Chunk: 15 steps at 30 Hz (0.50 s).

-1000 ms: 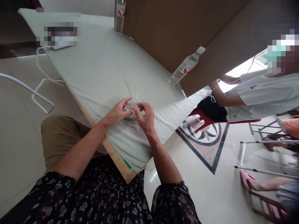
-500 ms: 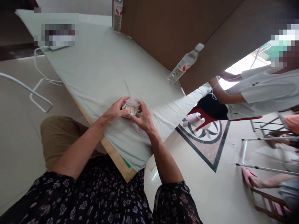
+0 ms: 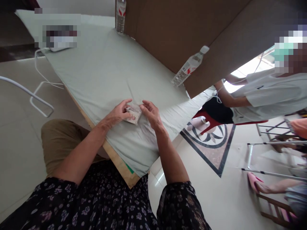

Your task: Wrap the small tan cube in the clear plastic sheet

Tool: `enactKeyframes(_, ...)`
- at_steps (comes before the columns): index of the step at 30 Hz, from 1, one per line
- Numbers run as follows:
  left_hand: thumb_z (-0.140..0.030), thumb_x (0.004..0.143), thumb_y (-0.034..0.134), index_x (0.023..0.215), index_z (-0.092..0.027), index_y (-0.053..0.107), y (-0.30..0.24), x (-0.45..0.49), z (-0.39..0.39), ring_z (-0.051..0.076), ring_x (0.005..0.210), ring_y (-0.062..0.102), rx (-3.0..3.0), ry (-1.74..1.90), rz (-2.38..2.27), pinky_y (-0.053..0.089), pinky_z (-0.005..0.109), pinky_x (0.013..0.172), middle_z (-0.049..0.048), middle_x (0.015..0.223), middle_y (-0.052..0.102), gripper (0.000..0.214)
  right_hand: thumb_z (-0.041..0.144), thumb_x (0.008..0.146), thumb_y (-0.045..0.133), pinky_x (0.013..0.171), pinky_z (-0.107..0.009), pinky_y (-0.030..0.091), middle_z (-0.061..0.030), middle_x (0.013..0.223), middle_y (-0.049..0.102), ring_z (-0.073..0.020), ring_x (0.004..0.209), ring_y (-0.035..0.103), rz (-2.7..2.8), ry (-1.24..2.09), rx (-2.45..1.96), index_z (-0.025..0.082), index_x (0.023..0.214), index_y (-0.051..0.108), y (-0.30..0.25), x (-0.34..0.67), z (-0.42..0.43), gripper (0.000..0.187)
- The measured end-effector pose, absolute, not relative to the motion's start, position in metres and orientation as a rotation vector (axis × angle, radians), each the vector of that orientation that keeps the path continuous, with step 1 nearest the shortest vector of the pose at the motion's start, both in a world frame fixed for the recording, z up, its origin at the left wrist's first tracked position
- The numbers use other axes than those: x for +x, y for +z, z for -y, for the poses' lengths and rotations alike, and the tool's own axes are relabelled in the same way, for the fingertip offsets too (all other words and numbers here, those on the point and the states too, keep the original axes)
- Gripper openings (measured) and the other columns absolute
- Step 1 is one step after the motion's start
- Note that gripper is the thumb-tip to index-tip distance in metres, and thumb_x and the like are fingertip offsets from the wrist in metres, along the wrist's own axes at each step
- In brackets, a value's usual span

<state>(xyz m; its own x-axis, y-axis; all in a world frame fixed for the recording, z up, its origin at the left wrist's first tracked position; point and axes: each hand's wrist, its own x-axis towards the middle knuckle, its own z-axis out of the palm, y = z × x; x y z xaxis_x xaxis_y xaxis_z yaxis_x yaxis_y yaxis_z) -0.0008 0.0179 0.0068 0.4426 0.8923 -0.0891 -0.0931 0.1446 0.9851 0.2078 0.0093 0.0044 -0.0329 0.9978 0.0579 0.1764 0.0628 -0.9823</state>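
Near the table's front corner lies a small, flat, whitish packet [image 3: 133,117] with a faint pinkish print, its kind too blurred to name. My left hand [image 3: 118,112] grips its left end between thumb and fingers. Thin clear plastic film [image 3: 148,132] spreads from the packet toward the right and below my right wrist. Just right of the packet is my right hand [image 3: 151,114], fingers loosely bent and slightly apart, its thumb close to the film. Whether the thumb touches the film is hard to make out.
A pale cloth [image 3: 100,67] covers the table. A tilted water bottle [image 3: 189,67] is beside a large brown cardboard panel [image 3: 163,28], with another bottle [image 3: 120,17] at its far end. At right, a person in a white shirt [image 3: 275,95] sits near a red stool [image 3: 211,123].
My right hand has shifted slightly right and its fingers have loosened from the packet. More of the packet's printed face shows, and the film is less bunched over it.
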Motion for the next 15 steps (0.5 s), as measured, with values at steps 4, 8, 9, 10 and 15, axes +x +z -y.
enactKeyframes(4,-0.030,0.065,0.079,0.156,-0.014,0.042,0.006,-0.001,-0.017,0.024,0.104,0.071,1.210,0.864,-0.869,0.058,0.038,0.092,0.0132,0.124,0.066,0.099,0.071,0.073,0.080,0.092,-0.040,0.057,-0.0050,0.100,0.076,-0.0216,0.096,0.070,1.384,1.131,-1.215,0.024,0.098,0.074,0.003,0.200,-0.024,0.054)
enactKeyframes(8,-0.034,0.073,0.079,0.154,-0.013,0.044,0.005,0.000,-0.016,0.023,0.102,0.071,1.221,0.908,-0.872,0.057,0.036,0.090,0.0111,0.117,0.068,0.091,0.060,0.081,0.078,0.087,-0.036,0.056,-0.0050,0.106,0.078,-0.0208,0.098,0.071,1.422,0.984,-1.172,0.024,0.083,0.074,0.008,0.193,-0.024,0.036)
enactKeyframes(9,-0.036,0.075,0.078,0.154,-0.013,0.044,0.004,0.000,-0.016,0.022,0.102,0.071,1.225,0.925,-0.869,0.057,0.035,0.090,0.0107,0.116,0.069,0.089,0.056,0.083,0.076,0.087,-0.036,0.055,-0.0052,0.110,0.078,-0.0212,0.101,0.072,1.451,0.935,-1.176,0.024,0.083,0.075,0.009,0.192,-0.022,0.031)
enactKeyframes(10,-0.037,0.076,0.078,0.153,-0.012,0.044,0.003,0.001,-0.016,0.021,0.101,0.071,1.233,0.943,-0.867,0.057,0.034,0.089,0.0101,0.114,0.069,0.088,0.051,0.085,0.075,0.087,-0.036,0.055,-0.0053,0.112,0.078,-0.0216,0.105,0.072,1.489,0.885,-1.184,0.025,0.084,0.075,0.010,0.192,-0.020,0.027)
enactKeyframes(15,-0.039,0.083,0.075,0.147,-0.014,0.053,-0.006,0.005,-0.017,0.017,0.097,0.068,1.320,1.028,-0.923,0.055,0.032,0.090,0.0070,0.109,0.070,0.072,0.036,0.096,0.066,0.104,-0.042,0.053,-0.0049,0.114,0.080,-0.0224,0.113,0.072,1.718,0.569,-1.222,0.026,0.090,0.078,0.011,0.192,-0.006,0.016)
